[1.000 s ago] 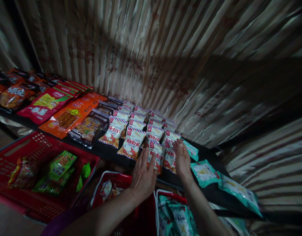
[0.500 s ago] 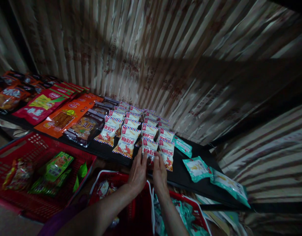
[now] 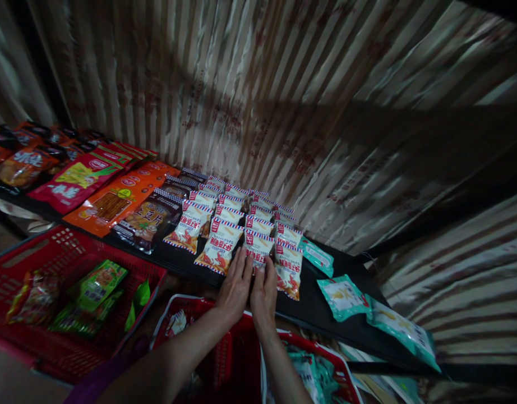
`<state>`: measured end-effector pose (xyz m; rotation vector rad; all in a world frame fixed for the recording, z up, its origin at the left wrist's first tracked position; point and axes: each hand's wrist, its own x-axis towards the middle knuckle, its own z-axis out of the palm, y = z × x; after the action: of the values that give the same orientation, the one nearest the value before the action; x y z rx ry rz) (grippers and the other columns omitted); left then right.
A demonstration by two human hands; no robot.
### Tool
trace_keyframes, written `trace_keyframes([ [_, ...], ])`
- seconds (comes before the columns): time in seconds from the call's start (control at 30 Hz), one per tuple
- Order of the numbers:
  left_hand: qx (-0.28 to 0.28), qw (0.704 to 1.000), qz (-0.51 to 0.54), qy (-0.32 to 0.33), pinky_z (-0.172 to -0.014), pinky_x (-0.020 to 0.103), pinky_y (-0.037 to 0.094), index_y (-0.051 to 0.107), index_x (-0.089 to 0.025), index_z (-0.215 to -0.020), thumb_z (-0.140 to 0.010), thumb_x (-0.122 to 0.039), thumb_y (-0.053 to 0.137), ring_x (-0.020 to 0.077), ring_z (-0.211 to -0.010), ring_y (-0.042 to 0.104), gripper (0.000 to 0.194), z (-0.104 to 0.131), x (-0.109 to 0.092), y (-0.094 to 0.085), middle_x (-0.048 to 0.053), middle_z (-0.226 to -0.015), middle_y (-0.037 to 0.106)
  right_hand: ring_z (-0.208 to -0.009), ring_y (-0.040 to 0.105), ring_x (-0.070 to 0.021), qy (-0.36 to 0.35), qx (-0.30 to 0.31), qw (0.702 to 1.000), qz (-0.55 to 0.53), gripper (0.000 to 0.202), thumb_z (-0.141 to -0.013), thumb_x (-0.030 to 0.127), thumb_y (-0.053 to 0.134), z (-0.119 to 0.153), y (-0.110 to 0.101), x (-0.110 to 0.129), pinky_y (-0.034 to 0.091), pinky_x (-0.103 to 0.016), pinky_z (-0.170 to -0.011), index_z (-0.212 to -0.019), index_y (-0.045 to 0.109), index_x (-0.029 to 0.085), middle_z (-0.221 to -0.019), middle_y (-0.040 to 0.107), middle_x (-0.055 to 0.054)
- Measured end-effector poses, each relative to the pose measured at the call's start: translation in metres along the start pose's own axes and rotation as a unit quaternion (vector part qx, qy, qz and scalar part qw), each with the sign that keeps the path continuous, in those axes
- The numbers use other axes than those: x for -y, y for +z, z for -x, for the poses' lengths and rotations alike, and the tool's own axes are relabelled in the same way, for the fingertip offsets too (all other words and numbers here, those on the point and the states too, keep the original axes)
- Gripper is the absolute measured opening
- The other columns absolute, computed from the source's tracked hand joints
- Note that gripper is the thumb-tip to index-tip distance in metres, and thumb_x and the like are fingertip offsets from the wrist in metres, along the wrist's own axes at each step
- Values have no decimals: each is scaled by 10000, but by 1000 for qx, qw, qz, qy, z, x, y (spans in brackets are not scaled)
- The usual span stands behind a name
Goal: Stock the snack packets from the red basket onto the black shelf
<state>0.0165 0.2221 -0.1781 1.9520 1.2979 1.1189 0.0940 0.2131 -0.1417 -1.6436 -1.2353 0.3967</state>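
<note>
Four white bags [image 3: 220, 247] sit frontmost, left hand [image 3: 233, 290] and right hand [image 3: 263, 298] at one, grip unclear.

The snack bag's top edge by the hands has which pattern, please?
Snack bag: red, white and blue stripes, head view.

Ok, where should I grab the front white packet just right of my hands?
Probably by its right side edge, from the front right: the white packet sits with that side facing bare black shelf, while its left side has a neighbouring packet and your right hand close by.
</note>
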Motion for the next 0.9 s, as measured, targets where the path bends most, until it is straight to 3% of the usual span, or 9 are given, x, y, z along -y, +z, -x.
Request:
trace_keyframes([
  [0.2,8,998,-43,35,-1165,428,206,117,-242,-1468,-937,-115,283,186,-1419,7,570,4,4,5,67,-1559,40,-1328,338,-272,20,0,1000,8,699,-853,576,308,1,-2,-7,246,-449,-1084,-1373,366,113,-1436,377,-175],
  [0.53,5,999,-50,-2,-1163,409,211,141,-263,-1461,-921,-73,240,171,-1415,-13,580,7,4,10,45,-1562,31,-1368,285,-255,34,11,999,-3,749,-853,574,313,-19,-3,6,220,-418,-1108,-1423,286,90,-1487,305,-168],
  [0.77,-1,998,-63,4,-1153,433,231,159,-222,-1458,-905,-43,239,185,-1407,-7,586,6,9,17,90,-1552,84,-1379,259,-252,18,15,1000,17,703,-867,563,305,-29,1,4,198,-432,-1116,-1412,325,118,-1488,310,-156],
  [0.9,-6,995,-89,35,-1143,453,254,72,-210,-1467,-910,-61,278,214,-1406,-7,612,7,9,13,135,-1547,68,-1374,270,-264,15,23,999,30,724,-871,561,293,-25,-1,4,206,-444,-1111,-1424,289,93,-1483,306,-180],
])
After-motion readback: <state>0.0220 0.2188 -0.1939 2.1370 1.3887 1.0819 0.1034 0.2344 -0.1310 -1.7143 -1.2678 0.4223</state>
